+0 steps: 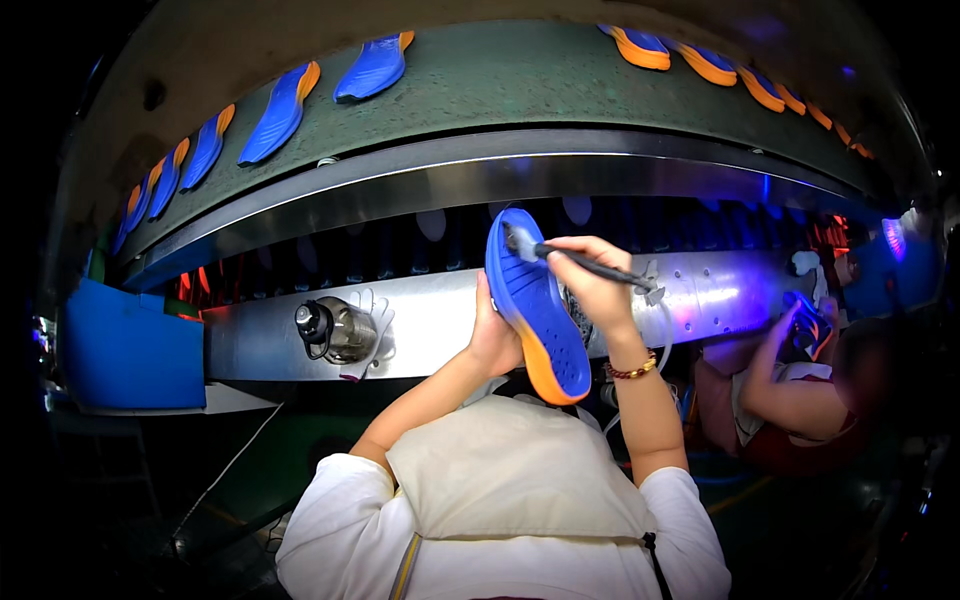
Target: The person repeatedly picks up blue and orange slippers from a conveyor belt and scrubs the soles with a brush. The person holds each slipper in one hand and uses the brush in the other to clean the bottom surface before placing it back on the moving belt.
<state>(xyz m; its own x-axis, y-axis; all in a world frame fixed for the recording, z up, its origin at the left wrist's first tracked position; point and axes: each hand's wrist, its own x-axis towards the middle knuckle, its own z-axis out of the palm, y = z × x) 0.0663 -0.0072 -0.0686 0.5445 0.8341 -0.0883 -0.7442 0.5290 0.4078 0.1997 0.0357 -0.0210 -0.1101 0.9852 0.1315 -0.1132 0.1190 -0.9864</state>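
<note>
My left hand (493, 338) grips the edge of a shoe sole (535, 310) from the left side, its fingers partly hidden behind it. The sole is blue with an orange heel edge, tilted upright, and its ribbed, dotted inner face shows. In my right hand (600, 295) is a brush with a dark handle (622, 275). Its bristles (520, 242) touch the blue inner face near the upper end, where a dark, wet-looking patch shows. Close to the handle's rear end, a pale tube (668, 330) curves downward.
A metal ledge (255, 335) crosses in front of me, with a clear bottle (350, 333) with a black lid at left. Beyond a metal rail (480, 160), a green belt (500, 90) carries several blue-orange soles (280, 115). At right, a co-worker's arm (775, 375) reaches toward another sole.
</note>
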